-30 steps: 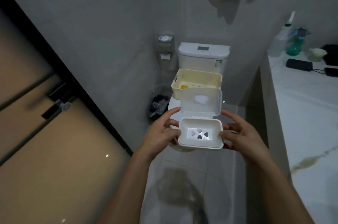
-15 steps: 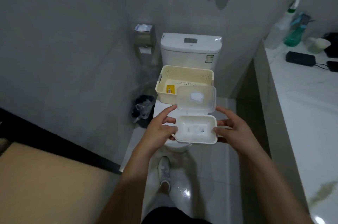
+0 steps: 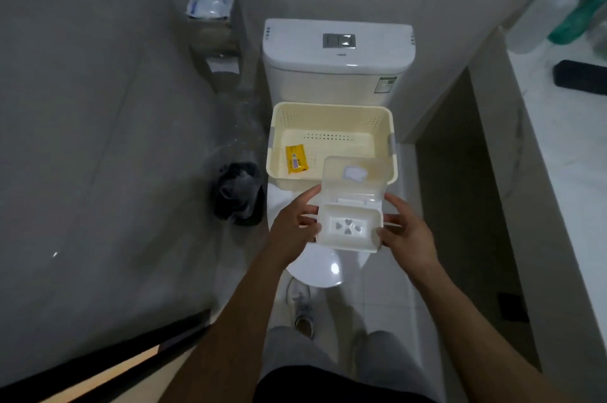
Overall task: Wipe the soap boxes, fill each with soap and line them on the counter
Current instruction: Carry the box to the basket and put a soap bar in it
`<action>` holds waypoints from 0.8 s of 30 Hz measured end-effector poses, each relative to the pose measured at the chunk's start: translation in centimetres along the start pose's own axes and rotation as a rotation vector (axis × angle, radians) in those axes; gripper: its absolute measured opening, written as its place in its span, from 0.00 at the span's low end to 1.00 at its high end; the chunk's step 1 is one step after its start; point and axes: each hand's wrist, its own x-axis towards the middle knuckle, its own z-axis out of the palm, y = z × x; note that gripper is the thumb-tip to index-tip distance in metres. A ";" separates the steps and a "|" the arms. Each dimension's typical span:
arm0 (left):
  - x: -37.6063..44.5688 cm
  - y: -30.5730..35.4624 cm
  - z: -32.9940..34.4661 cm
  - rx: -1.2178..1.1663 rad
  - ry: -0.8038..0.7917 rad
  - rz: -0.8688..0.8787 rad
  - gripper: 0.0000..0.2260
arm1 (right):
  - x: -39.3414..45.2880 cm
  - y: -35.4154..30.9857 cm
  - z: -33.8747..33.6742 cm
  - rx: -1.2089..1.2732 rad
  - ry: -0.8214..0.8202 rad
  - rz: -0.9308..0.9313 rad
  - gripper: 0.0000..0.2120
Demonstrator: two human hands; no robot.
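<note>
From the head view, a white soap box (image 3: pixel 348 229) is held in the air just in front of the cream basket (image 3: pixel 331 121), its clear lid (image 3: pixel 353 179) tipped up and open toward the basket. The left hand (image 3: pixel 294 227) grips the box's left side, fingers curled round its edge and the thumb reaching up to the lid's corner. The right hand (image 3: pixel 406 232) grips the right side the same way, fingers wrapped against the wall. The tray inside the box shows heart-shaped cutouts and holds no soap. The basket sits on the closed toilet (image 3: pixel 338 51), in front of the tank. A yellow wrapped soap bar (image 3: pixel 296 159) lies in the basket's left part. Left of the basket stands a bin with a black bag (image 3: pixel 238 194). Right of the basket runs the white desk (image 3: pixel 558 152), well apart from the box.
</note>
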 end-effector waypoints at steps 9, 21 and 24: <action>6.8 -9.7 0.9 0.050 0.075 -0.108 0.31 | 6.9 8.0 6.1 -0.042 0.017 0.105 0.28; 14.9 -17.7 3.8 0.162 0.245 -0.203 0.23 | 15.9 16.9 9.7 0.031 0.059 0.214 0.25; 16.0 -18.6 4.3 0.293 0.247 -0.180 0.19 | 17.4 17.6 10.3 -0.034 0.094 0.240 0.23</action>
